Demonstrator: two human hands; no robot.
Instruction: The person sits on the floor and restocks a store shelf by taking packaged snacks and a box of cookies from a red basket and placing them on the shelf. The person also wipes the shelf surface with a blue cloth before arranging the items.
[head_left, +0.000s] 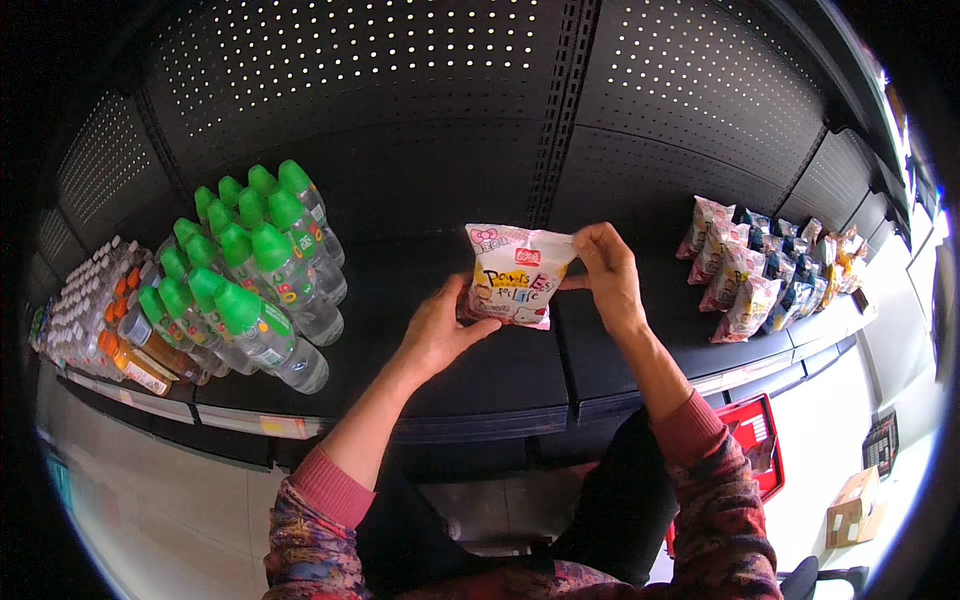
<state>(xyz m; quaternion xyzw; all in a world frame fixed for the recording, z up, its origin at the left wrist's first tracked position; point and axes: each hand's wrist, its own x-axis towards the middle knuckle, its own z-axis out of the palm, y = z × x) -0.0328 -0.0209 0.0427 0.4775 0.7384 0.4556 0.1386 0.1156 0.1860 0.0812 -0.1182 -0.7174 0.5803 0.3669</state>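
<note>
A white and pink snack bag (514, 277) with printed writing and cartoon figures is held up over the black shelf (480, 375). My left hand (442, 330) grips its lower left side, thumb across the front near the bottom edge. At the upper right corner, my right hand (609, 277) pinches the bag between thumb and fingers. The bag is roughly upright and its front faces me. Whether its base touches the shelf I cannot tell.
Clear bottles with green caps (255, 270) stand in rows on the left, beside orange-capped bottles (135, 360) and white-capped bottles (82, 307). Similar snack bags (742, 277) line the right side. A perforated back panel (375, 75) rises behind. A red basket (769, 450) and cardboard box (853, 506) sit at lower right.
</note>
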